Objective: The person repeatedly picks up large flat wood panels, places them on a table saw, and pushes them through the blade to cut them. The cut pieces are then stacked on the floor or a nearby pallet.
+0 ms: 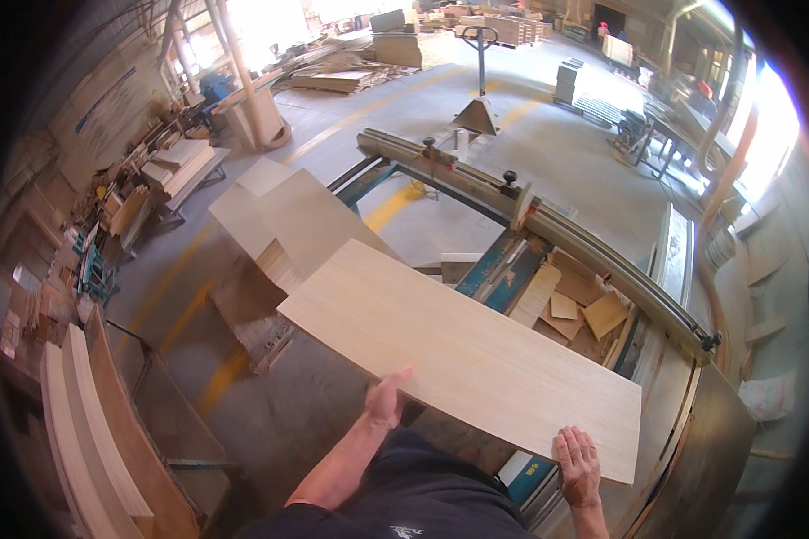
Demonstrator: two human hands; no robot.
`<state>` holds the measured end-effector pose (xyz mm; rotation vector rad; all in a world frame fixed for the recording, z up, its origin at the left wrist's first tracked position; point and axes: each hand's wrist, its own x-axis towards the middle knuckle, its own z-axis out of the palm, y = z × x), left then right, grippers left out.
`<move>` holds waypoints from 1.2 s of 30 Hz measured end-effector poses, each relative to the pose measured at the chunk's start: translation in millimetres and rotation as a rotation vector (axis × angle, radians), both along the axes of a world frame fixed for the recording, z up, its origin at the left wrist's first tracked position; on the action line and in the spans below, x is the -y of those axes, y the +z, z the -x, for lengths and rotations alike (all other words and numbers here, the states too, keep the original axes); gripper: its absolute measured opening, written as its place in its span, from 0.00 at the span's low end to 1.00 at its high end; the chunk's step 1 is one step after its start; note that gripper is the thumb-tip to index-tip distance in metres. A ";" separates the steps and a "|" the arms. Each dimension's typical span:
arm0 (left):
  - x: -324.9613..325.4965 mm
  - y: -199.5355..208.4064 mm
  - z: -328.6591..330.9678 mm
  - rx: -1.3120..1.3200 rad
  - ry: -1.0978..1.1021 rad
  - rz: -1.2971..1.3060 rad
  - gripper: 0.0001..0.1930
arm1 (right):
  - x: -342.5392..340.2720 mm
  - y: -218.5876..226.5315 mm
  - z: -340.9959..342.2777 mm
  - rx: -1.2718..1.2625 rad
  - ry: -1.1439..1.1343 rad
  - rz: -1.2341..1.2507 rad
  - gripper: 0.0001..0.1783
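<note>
A long, pale wooden board [476,350] lies slantwise in front of me, over a sliding table saw [494,269]. My left hand [386,398] grips its near edge left of the middle, thumb on top and the other fingers hidden beneath. Near the board's right end, my right hand [579,463] rests on the top face, fingers stretched out flat over the near edge. Whether its thumb goes under the board cannot be seen. The saw's long fence rail [548,225] runs beyond the board, with black knobs on it.
Large panels [306,220] lie on a stack left of the saw. Wood offcuts [584,310] fill a recess right of the board. Curved boards [85,431] stand at the lower left. A pallet jack [479,108] stands beyond the rail, with lumber stacks [404,49] farther back.
</note>
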<state>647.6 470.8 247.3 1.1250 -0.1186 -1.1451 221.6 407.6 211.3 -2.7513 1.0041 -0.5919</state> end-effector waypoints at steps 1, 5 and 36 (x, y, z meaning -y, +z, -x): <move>-2.6 -5.5 -12.4 0.004 0.035 0.005 0.15 | -2.1 3.6 -10.9 -0.002 0.012 0.000 0.24; -14.7 -16.7 -69.0 0.011 0.093 -0.017 0.17 | -8.6 19.0 -63.8 -0.012 0.058 -0.028 0.25; 85.0 -27.4 -545.9 0.079 0.137 -0.043 0.24 | -5.3 39.4 -546.9 -0.110 0.054 -0.071 0.27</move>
